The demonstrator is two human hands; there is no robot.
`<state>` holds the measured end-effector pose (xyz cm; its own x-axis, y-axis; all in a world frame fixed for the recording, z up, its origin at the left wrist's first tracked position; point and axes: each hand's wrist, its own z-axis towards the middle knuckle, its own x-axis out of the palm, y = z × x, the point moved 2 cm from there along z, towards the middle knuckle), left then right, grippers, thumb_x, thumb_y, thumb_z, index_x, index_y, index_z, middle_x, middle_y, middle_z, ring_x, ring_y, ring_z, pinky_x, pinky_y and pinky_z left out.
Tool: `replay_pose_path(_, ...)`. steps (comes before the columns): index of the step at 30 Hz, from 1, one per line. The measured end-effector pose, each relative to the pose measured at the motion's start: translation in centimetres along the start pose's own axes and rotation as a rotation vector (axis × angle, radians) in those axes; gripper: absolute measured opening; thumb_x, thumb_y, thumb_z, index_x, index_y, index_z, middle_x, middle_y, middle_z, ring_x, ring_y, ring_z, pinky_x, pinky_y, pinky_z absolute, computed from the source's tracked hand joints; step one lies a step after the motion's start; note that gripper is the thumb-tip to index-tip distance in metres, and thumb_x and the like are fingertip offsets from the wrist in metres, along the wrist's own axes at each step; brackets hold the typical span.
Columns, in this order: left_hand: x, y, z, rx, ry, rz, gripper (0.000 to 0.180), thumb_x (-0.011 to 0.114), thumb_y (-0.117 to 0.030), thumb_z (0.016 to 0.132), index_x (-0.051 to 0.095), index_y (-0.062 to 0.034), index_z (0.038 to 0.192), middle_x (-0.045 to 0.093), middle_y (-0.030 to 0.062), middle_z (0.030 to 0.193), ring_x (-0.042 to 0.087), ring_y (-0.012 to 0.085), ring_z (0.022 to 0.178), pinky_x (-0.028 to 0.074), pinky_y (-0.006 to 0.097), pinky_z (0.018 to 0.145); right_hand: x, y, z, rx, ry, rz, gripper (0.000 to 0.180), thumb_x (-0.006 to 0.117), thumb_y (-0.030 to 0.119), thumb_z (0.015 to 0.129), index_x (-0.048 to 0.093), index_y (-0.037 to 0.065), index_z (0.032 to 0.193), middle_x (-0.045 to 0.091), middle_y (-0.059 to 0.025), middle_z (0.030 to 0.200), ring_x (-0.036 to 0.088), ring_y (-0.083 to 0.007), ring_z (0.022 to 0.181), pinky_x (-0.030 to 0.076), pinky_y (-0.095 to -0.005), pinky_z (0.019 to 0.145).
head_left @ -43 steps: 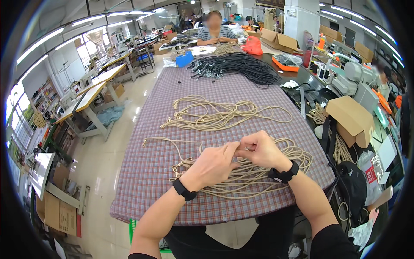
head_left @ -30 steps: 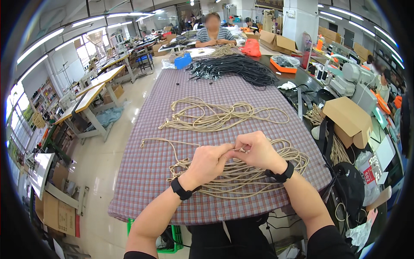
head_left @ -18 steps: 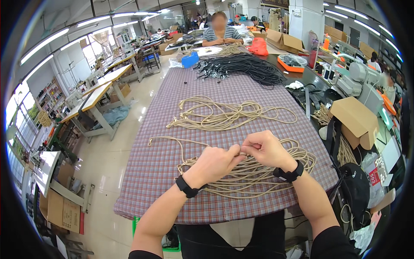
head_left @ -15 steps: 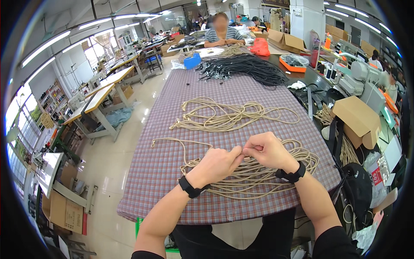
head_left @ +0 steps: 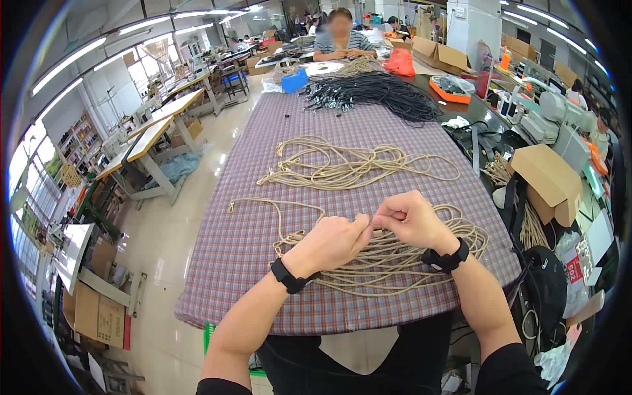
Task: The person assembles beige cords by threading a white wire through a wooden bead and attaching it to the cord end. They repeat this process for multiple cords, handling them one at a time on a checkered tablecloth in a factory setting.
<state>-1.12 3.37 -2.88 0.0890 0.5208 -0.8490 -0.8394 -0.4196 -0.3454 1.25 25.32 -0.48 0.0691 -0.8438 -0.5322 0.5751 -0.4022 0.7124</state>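
Above a looped bundle of beige cord (head_left: 388,276), my left hand (head_left: 339,238) and my right hand (head_left: 411,220) meet, both closed in a pinch with fingertips nearly touching. What lies between them is too small and covered to make out. One loose cord strand (head_left: 278,214) with a metal end clip (head_left: 232,207) runs from the left and disappears behind my left hand. More metal clips (head_left: 282,247) lie left of my wrist. Farther up the checked tablecloth (head_left: 224,276) rests a second bundle of beige cord (head_left: 355,168), with clips at its left end.
A heap of black cords (head_left: 382,95) with metal ends covers the far table, beside a blue box (head_left: 293,80). Someone in a striped shirt (head_left: 342,46) sits opposite. An open cardboard box (head_left: 546,181) and a black bag (head_left: 545,283) crowd the right side.
The view has tilted a little, so near things appear slightly higher. My hands keep almost the same pinch over the cord. The person opposite has lifted their head somewhat.
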Motion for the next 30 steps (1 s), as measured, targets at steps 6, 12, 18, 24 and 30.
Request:
replay_pose_path(6, 0.1, 0.4, 0.3, -0.021, -0.016, -0.16, 0.02, 0.056, -0.019, 0.114, 0.058, -0.0019, 0.104, 0.061, 0.0223, 0.069, 0.061, 0.0459, 0.063, 0.046, 0.056, 0.06, -0.4, 0.0, 0.3, -0.048, -0.103, -0.063, 0.009, 0.085, 0.003, 0.092, 0.078, -0.001, 0.09, 0.067, -0.0086, 0.069, 0.053, -0.0163, 0.06, 0.042, -0.0336, 0.058)
replay_pose_path(12, -1.3, 0.1, 0.4, -0.059, 0.008, -0.174, 0.02, 0.054, -0.02, 0.116, 0.057, -0.0023, 0.106, 0.061, 0.0231, 0.071, 0.061, 0.0468, 0.066, 0.044, 0.056, 0.063, -1.3, 0.6, 0.4, -0.053, -0.151, -0.076, 0.007, 0.085, 0.003, 0.092, 0.079, 0.0, 0.09, 0.065, -0.0068, 0.069, 0.05, -0.0155, 0.059, 0.041, -0.0336, 0.057)
replay_pose_path(18, -2.0, 0.6, 0.3, -0.062, 0.025, -0.172, 0.021, 0.054, -0.021, 0.116, 0.056, -0.0022, 0.108, 0.059, 0.0234, 0.07, 0.06, 0.0471, 0.067, 0.044, 0.056, 0.063, -1.6, 0.5, 0.6, -0.006, -0.151, -0.076, 0.006, 0.084, 0.002, 0.093, 0.08, -0.001, 0.093, 0.066, -0.0053, 0.07, 0.048, -0.0112, 0.061, 0.039, -0.0309, 0.057)
replay_pose_path(24, -2.8, 0.9, 0.1, -0.1, 0.017, -0.22, 0.027, 0.053, -0.025, 0.117, 0.059, -0.003, 0.102, 0.059, 0.0233, 0.071, 0.06, 0.0469, 0.067, 0.045, 0.055, 0.063, -3.2, 0.4, 0.3, 0.027, -0.2, -0.062, 0.004, 0.083, 0.003, 0.094, 0.08, 0.0, 0.094, 0.067, -0.0029, 0.07, 0.047, -0.0076, 0.061, 0.038, -0.0299, 0.057)
replay_pose_path(30, -2.4, 1.9, -0.3, -0.067, -0.043, -0.064, 0.027, 0.055, -0.023, 0.116, 0.06, -0.0027, 0.099, 0.06, 0.0232, 0.071, 0.061, 0.0463, 0.067, 0.046, 0.054, 0.063, -4.1, -2.0, 0.0, 0.04, -0.13, -0.085, 0.008, 0.082, 0.006, 0.098, 0.079, -0.001, 0.095, 0.067, -0.0015, 0.071, 0.051, -0.0058, 0.064, 0.042, -0.0283, 0.059)
